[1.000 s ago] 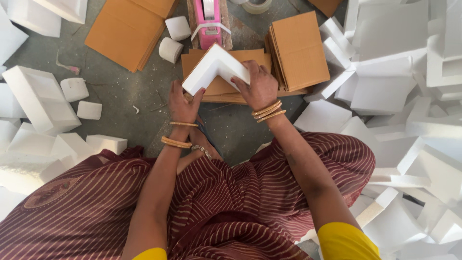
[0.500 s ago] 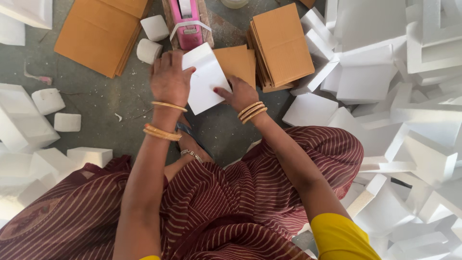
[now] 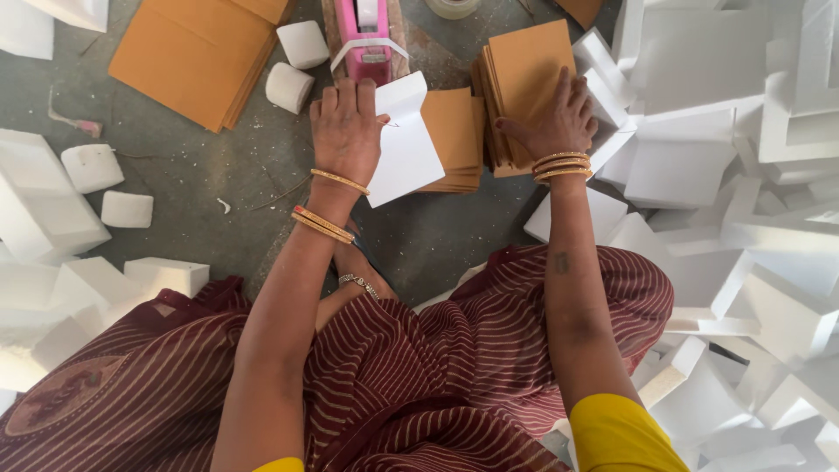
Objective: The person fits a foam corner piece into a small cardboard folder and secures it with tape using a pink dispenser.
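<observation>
The left hand (image 3: 347,131) clasps a white foam piece (image 3: 404,144) by its left edge, fingers curled over it, holding it just above the low stack of brown card sheets (image 3: 454,140) on the floor (image 3: 210,192). The right hand (image 3: 555,118) lies flat, fingers spread, on the taller card stack (image 3: 524,87) beside it, gripping nothing. The foam looks bare, with no card or tape on it yet. The pink tape dispenser (image 3: 367,39) sits just beyond. Foam pieces (image 3: 717,157) crowd the right side; bare floor lies open to the left.
</observation>
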